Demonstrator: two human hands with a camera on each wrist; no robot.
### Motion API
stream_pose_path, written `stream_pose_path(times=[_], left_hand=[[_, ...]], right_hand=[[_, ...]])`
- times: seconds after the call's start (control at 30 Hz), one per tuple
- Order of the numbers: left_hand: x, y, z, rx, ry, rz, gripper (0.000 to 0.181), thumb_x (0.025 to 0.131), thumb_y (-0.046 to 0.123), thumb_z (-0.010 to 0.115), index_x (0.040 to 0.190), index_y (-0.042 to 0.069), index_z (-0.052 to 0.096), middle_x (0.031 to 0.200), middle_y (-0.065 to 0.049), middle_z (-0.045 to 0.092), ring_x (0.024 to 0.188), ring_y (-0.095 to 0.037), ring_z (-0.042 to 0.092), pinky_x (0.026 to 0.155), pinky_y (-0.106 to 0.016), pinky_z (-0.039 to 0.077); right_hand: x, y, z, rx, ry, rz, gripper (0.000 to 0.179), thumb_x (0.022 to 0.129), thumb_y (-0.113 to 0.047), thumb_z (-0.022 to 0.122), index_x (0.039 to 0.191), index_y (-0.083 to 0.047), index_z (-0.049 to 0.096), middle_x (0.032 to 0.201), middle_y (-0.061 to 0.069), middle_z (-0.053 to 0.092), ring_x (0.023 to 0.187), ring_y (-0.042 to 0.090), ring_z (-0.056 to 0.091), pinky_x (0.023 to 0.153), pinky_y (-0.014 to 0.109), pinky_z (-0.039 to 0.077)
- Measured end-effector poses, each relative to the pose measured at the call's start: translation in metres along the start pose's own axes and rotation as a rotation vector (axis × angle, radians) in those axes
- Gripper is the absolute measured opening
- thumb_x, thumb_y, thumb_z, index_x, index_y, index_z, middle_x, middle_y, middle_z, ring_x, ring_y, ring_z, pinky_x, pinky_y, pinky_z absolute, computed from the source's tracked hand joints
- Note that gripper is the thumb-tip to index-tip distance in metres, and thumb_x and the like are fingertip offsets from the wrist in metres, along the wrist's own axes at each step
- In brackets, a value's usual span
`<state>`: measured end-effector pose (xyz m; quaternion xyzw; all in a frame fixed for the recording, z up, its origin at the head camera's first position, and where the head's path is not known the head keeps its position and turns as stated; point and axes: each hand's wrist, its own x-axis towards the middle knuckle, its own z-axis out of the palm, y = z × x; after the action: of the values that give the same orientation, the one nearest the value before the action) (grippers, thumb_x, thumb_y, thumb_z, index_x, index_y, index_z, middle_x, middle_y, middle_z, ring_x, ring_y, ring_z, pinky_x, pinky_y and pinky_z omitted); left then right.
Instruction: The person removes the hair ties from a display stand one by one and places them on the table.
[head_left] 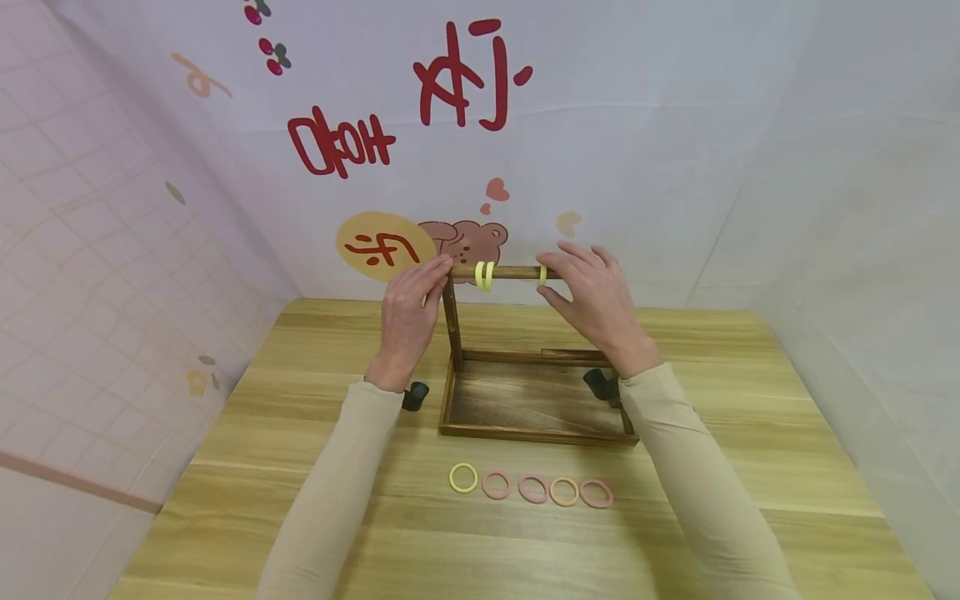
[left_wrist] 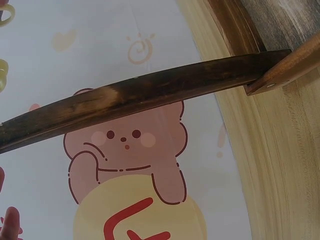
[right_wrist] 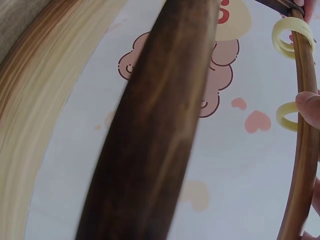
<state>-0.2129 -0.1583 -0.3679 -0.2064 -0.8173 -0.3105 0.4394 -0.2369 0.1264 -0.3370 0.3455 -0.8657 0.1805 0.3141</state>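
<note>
A wooden rack (head_left: 517, 435) stands on the table, with a round crossbar (head_left: 513, 272) along its top. My left hand (head_left: 408, 312) holds the crossbar's left end, where it meets the upright (head_left: 452, 325). Two pale yellow rings (head_left: 484, 276) hang on the bar near that end. Farther right, my right hand (head_left: 592, 292) pinches another yellow ring (right_wrist: 286, 116) that is around the bar. The right wrist view shows the thumb (right_wrist: 309, 106) right at this ring. Only fingertips (left_wrist: 10, 225) of the left hand show in the left wrist view.
In front of the rack lies a row of loose rings: a yellow one (head_left: 463, 478), several pink ones (head_left: 497, 484) and an orange one (head_left: 564, 492). Behind the table (head_left: 300, 467) hangs a white printed cloth (head_left: 637, 167).
</note>
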Motion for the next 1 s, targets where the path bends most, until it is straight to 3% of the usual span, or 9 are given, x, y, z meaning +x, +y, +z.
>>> stream_pose_path(times=[1.0], left_hand=[[0.0001, 0.0001, -0.0002, -0.004, 0.008, 0.011, 0.024, 0.098, 0.005, 0.07, 0.121, 0.0, 0.076, 0.124, -0.012, 0.074, 0.112, -0.031, 0.071, 0.101, -0.047, 0.054]], right_hand=[[-0.0064, 0.0073, -0.0056, -0.004, 0.023, 0.027, 0.049, 0.088, -0.017, 0.085, 0.133, -0.008, 0.068, 0.129, 0.01, 0.072, 0.135, 0.031, 0.056, 0.116, 0.06, 0.034]])
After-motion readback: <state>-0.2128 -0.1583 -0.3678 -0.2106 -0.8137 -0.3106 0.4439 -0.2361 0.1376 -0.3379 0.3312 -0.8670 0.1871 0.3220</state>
